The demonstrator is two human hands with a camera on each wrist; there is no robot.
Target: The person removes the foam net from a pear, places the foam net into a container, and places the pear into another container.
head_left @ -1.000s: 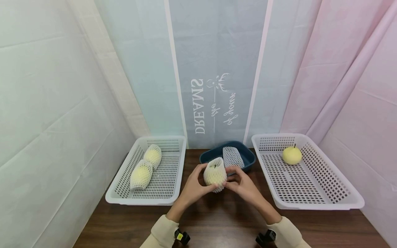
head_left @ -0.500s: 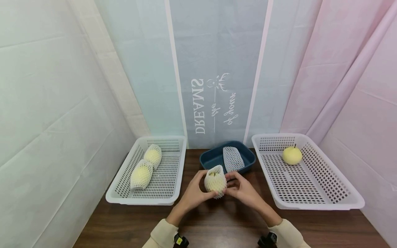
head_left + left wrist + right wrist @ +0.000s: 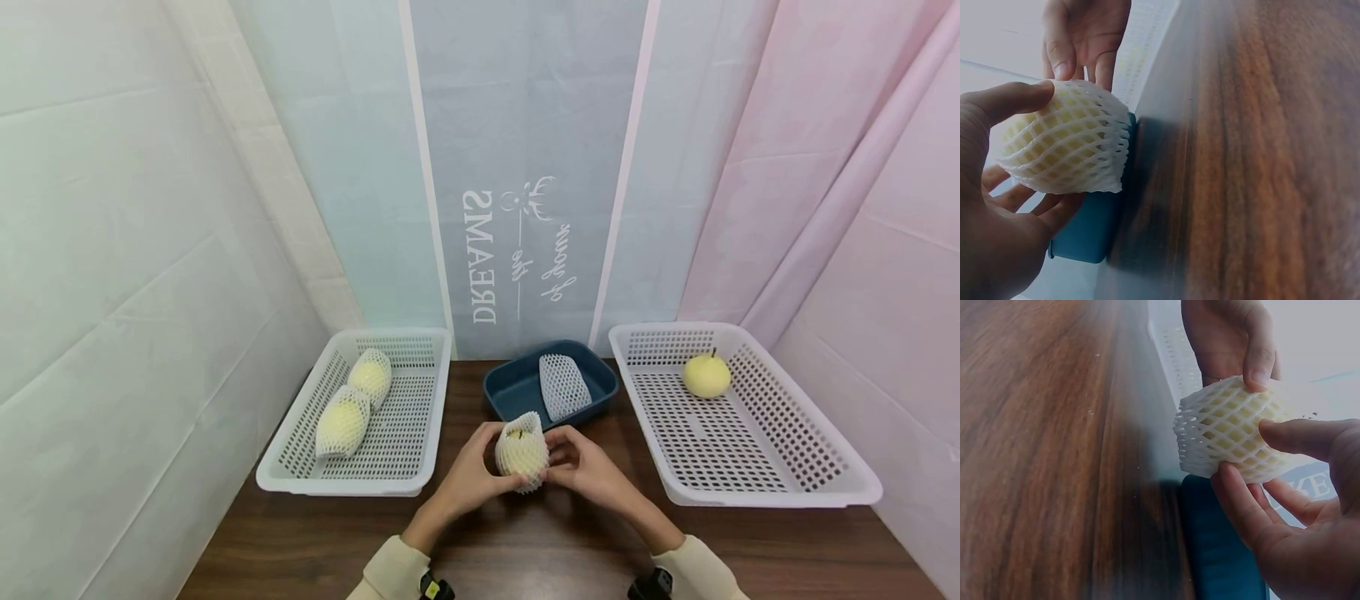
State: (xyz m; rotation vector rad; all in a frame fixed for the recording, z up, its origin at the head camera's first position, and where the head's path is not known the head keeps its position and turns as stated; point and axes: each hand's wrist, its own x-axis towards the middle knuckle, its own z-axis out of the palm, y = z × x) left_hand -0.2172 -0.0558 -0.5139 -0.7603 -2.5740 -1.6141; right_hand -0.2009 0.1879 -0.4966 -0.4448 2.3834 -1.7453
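A pale yellow pear (image 3: 522, 454) in a white foam net sleeve (image 3: 1066, 147) is held between both hands, above the front of the table. My left hand (image 3: 468, 475) grips its left side, thumb toward me and fingers behind. From the other side my right hand (image 3: 588, 471) pinches the sleeved pear, as the right wrist view also shows. The pear's stem shows through the sleeve's upper opening. Just beyond the hands stands a dark blue tray (image 3: 510, 392) with one flat foam net sleeve (image 3: 564, 387) in it.
At left, a white basket (image 3: 345, 485) holds two sleeved pears, one nearer (image 3: 342, 423) and one farther (image 3: 371, 378). A second white basket (image 3: 772, 500) at right holds a bare pear (image 3: 707, 376). Printed cloth (image 3: 525, 125) hangs behind the wooden table (image 3: 525, 550).
Both hands have drawn the sleeved pear a little toward the person, away from the blue tray. Their hold on it looks much the same, and the baskets stay put.
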